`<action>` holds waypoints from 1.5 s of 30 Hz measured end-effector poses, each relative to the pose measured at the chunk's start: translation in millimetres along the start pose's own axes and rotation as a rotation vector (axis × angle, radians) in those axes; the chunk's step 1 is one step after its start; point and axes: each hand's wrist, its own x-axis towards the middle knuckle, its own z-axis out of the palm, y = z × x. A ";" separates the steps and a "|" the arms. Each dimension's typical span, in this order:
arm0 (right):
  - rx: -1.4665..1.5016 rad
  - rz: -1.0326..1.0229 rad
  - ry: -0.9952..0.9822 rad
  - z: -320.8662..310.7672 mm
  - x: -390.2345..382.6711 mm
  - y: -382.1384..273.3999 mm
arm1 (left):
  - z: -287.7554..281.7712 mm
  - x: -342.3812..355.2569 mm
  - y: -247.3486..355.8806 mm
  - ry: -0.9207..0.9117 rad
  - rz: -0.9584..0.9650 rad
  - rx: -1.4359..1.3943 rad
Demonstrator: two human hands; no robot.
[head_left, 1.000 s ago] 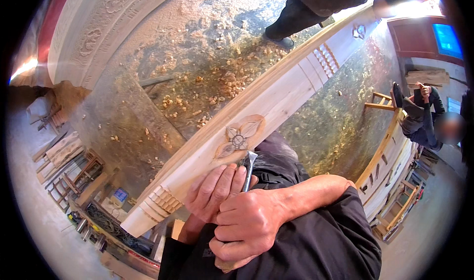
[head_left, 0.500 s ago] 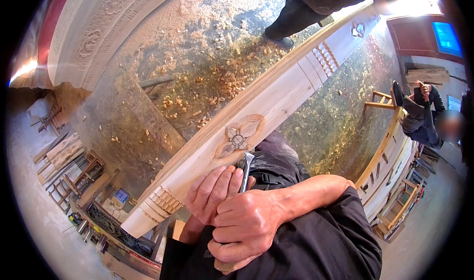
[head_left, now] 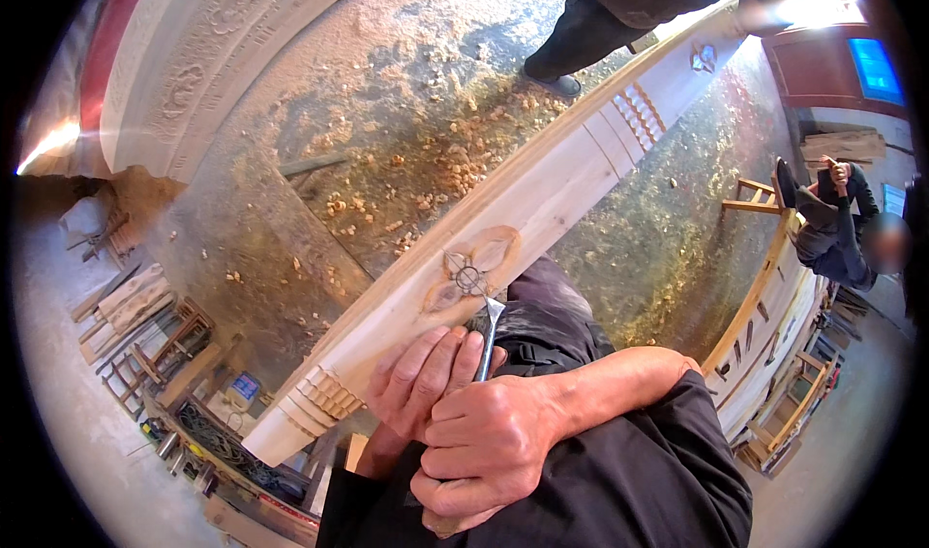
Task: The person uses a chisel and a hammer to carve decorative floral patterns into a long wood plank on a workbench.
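Head view: right hand (head_left: 489, 442) and left hand (head_left: 421, 374) both clamp the chisel (head_left: 489, 343), blade (head_left: 494, 307) near the flower motif (head_left: 471, 268) on the wooden beam (head_left: 552, 190). Ridged bands (head_left: 327, 393) stand cut; petals (head_left: 496, 249) look partly shaped, the ringed centre (head_left: 467, 279) apparently only outlined.

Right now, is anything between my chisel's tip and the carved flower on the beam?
Nothing visible stands between the chisel tip and the carved flower; the left fingers sit at the shaft, behind the tip.
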 end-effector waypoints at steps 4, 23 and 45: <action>0.025 0.006 0.004 -1.1 0.9 1.1 | -2.1 0.7 0.9 -0.008 -0.011 -0.037; 0.075 0.046 -0.077 -8.3 11.0 2.5 | -1.4 -0.4 3.5 0.013 -0.079 -0.015; -0.039 -0.018 -0.049 -7.1 9.8 -3.8 | -2.9 -0.5 1.5 0.000 -0.045 -0.044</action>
